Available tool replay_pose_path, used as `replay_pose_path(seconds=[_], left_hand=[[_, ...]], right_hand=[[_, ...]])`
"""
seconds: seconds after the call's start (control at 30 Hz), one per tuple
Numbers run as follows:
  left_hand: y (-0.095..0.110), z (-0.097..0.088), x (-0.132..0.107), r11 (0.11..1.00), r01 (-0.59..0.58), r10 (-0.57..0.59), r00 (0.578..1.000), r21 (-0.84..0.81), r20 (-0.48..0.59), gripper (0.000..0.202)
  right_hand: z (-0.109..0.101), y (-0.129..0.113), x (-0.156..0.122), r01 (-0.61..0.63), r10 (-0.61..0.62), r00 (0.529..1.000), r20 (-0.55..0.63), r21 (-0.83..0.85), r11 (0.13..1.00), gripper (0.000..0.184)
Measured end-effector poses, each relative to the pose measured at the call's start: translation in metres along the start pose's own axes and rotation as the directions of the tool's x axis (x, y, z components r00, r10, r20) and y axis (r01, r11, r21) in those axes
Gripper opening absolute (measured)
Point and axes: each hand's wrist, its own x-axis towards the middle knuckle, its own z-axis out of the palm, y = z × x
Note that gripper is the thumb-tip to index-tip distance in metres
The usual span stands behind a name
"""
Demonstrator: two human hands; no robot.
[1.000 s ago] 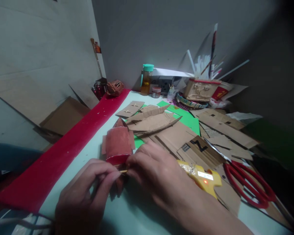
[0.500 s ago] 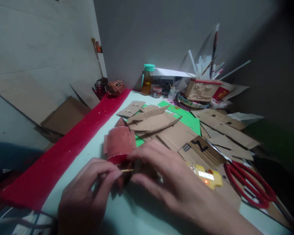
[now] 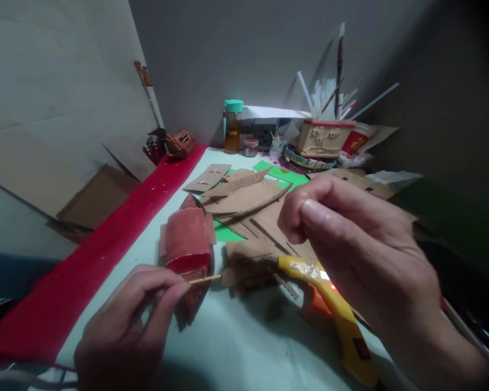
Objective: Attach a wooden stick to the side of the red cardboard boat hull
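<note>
My left hand [image 3: 126, 320] pinches a thin wooden stick [image 3: 206, 279] between thumb and index finger, its free end pointing right. Just behind the stick lies a small cardboard boat [image 3: 191, 304] with a reddish-brown curved roof [image 3: 187, 233]. My right hand [image 3: 362, 260] is raised over the table's right side, thumb pressed against curled fingers; anything inside them is hidden. Below it lies a yellow glue gun [image 3: 342, 320] with an orange trigger and a small lit light. Its nozzle rests over a piece of cardboard [image 3: 248, 255].
An unpainted cardboard boat [image 3: 248, 201] and a card with two stick crosses [image 3: 209, 176] lie farther back. Along the wall stand a bottle [image 3: 233, 127], a small jar [image 3: 250, 147] and a box of straws [image 3: 326, 138]. A red strip [image 3: 93, 250] runs along the left.
My right hand has moved away from the stick, up and to the right, uncovering the glue gun and hiding most of the scissors. My left hand still holds the stick. The view has shifted slightly.
</note>
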Motion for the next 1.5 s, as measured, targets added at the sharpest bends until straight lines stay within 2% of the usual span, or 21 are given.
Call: replay_pose_path(seconds=[0.13, 0.23, 0.33, 0.47, 0.57, 0.63, 0.7, 0.77, 0.87, 1.03, 1.13, 1.27, 1.37, 1.5], left_hand=[[-0.011, -0.003, 0.002, 0.997, -0.055, 0.052, 0.997, 0.061, 0.052, 0.009], [-0.011, -0.004, 0.000, 0.999, -0.002, 0.000, 0.999, 0.044, 0.045, 0.007], [0.001, -0.001, -0.005, 0.996, 0.092, -0.092, 0.996, -0.020, -0.008, 0.004], [0.007, 0.001, -0.008, 0.985, 0.164, -0.166, 0.985, -0.050, -0.037, 0.007], [-0.002, -0.001, -0.004, 0.995, 0.096, -0.096, 0.995, 0.003, -0.011, 0.008], [-0.008, -0.002, -0.001, 0.999, 0.000, -0.001, 1.000, 0.037, 0.027, 0.006], [-0.008, -0.003, -0.001, 0.999, -0.021, 0.020, 1.000, 0.048, 0.015, 0.004], [-0.002, -0.002, -0.002, 0.999, 0.027, -0.027, 0.999, 0.026, -0.029, 0.006], [0.009, 0.000, -0.005, 0.996, 0.086, -0.087, 0.996, -0.033, -0.029, 0.008], [0.018, 0.003, -0.005, 0.998, 0.055, -0.056, 0.996, -0.008, -0.072, 0.013], [0.019, 0.003, -0.005, 0.997, 0.068, -0.071, 0.995, -0.042, -0.069, 0.013], [0.018, 0.002, -0.005, 0.999, 0.039, -0.040, 0.997, -0.017, -0.062, 0.012], [0.018, 0.001, -0.004, 1.000, 0.014, -0.014, 0.999, -0.007, -0.053, 0.013], [0.019, 0.001, -0.003, 0.999, -0.031, 0.033, 0.996, 0.016, -0.084, 0.013]], right_hand=[[0.004, 0.004, 0.000, -0.023, 0.026, 0.999, 0.018, -0.161, 0.987, 0.031], [0.007, 0.003, 0.000, -0.038, 0.045, 0.998, 0.043, -0.133, 0.990, 0.039], [0.009, 0.003, 0.001, -0.041, 0.043, 0.999, 0.011, -0.091, 0.995, 0.047], [0.011, 0.005, 0.003, -0.073, 0.075, 0.997, 0.013, -0.127, 0.989, 0.034], [0.012, 0.008, 0.004, -0.094, 0.106, 0.993, 0.055, -0.181, 0.979, 0.013], [0.013, 0.010, 0.003, -0.072, 0.092, 0.993, 0.073, -0.241, 0.968, 0.007], [0.013, 0.011, 0.003, -0.027, 0.062, 0.992, 0.109, -0.299, 0.954, 0.003], [0.013, 0.012, 0.003, 0.019, 0.040, 0.986, 0.160, -0.347, 0.938, 0.010], [0.015, 0.013, 0.002, 0.062, 0.046, 0.966, 0.254, -0.403, 0.913, 0.014], [0.018, 0.015, -0.001, 0.149, 0.052, 0.920, 0.388, -0.470, 0.870, 0.019], [0.020, 0.017, -0.003, 0.161, 0.079, 0.908, 0.412, -0.517, 0.841, 0.017], [0.023, 0.022, -0.003, 0.198, 0.072, 0.905, 0.419, -0.565, 0.801, 0.024], [0.024, 0.024, -0.003, 0.226, 0.033, 0.905, 0.425, -0.544, 0.808, 0.030], [0.022, 0.024, -0.003, 0.229, 0.006, 0.911, 0.413, -0.517, 0.825, 0.020]])
